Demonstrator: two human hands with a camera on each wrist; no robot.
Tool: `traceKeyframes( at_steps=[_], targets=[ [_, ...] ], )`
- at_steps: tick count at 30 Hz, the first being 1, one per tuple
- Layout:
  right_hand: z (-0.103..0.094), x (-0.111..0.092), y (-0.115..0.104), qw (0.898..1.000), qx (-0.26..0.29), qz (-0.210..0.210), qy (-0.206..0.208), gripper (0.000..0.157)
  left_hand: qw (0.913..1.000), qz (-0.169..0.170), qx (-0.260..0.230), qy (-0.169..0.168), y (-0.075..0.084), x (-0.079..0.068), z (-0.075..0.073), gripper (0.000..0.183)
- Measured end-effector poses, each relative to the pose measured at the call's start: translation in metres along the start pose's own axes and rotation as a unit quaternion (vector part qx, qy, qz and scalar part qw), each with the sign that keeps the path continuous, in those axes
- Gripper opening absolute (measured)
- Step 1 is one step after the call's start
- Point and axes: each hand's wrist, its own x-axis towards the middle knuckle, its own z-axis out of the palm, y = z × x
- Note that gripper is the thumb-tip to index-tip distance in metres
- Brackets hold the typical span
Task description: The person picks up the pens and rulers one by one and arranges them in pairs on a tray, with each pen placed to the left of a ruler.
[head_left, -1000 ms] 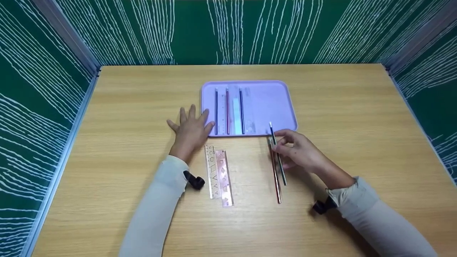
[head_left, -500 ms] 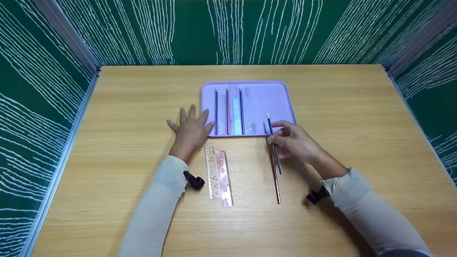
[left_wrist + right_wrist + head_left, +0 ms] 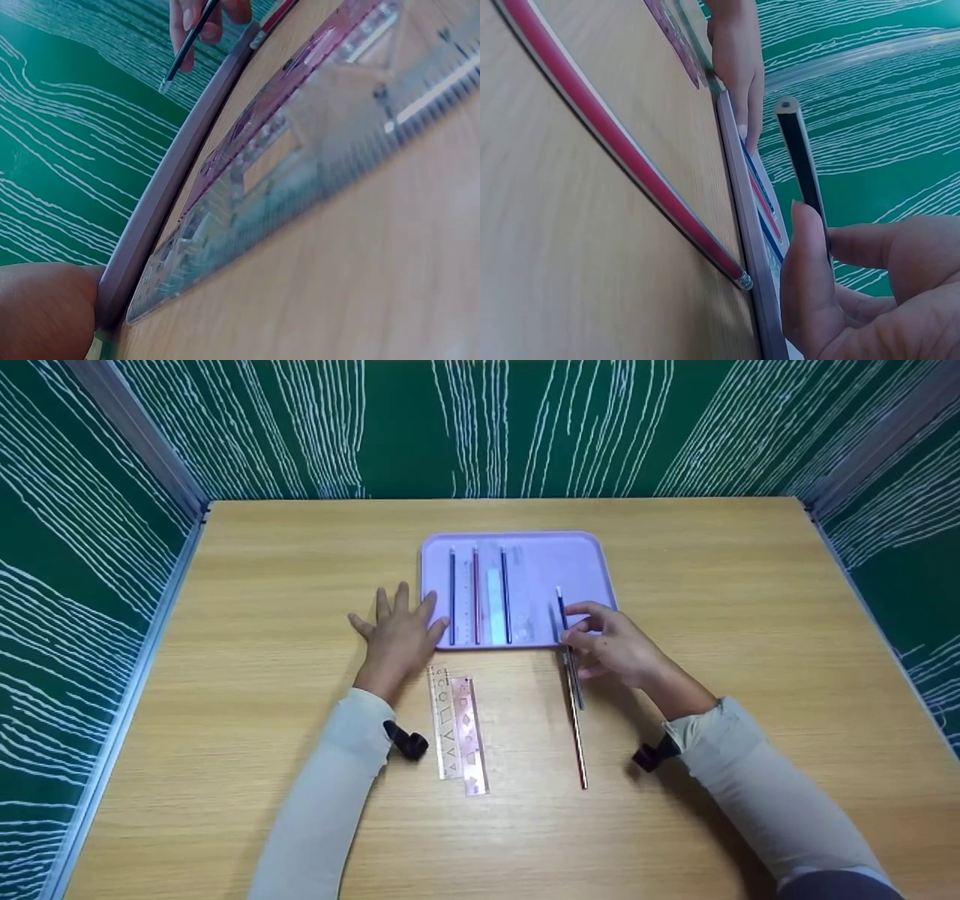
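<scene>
My right hand (image 3: 619, 649) pinches a dark pencil (image 3: 561, 604) between thumb and fingers, over the front edge of the purple tray (image 3: 574, 555). In the right wrist view the held pencil (image 3: 801, 157) shows a flat, unsharpened end. Below that hand a red pencil (image 3: 622, 142) lies on the table, its tip against the tray's rim. My left hand (image 3: 399, 636) rests with fingers spread at the tray's left front corner. In the tray lie a dark pencil (image 3: 452, 600), a red pencil (image 3: 476, 600), another dark pencil (image 3: 505, 600) and a light blue strip (image 3: 495, 604).
In front of the tray, a clear stencil ruler (image 3: 445, 727) and a pink stencil ruler (image 3: 470, 739) lie side by side on the wooden table (image 3: 300, 585). Faint clear rulers also lie in the tray. Green walls with white lines surround the table.
My right hand has moved away from me and slightly left, carrying the dark pencil farther over the tray. The left hand stays in place.
</scene>
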Motion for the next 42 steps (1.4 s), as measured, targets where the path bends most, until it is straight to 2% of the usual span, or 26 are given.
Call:
traceKeyframes(
  at_steps=[11,22,36,42],
  targets=[
    [0.0,0.017,-0.003,0.999,0.04,-0.021,0.008,0.055,1.0,0.007,0.006,0.002,0.0,0.0,0.0,0.063],
    [-0.002,0.035,-0.009,0.998,0.041,-0.036,0.022,0.058,1.0,0.005,0.0,0.003,0.0,-0.001,-0.001,0.063],
    [-0.004,0.056,-0.018,0.999,0.021,-0.015,0.04,0.053,1.0,0.004,0.003,0.0,0.0,0.001,0.001,0.063],
    [-0.003,0.065,-0.02,0.998,0.05,-0.013,0.045,0.052,1.0,-0.002,0.004,-0.005,0.0,0.001,0.001,0.063]
  ],
)
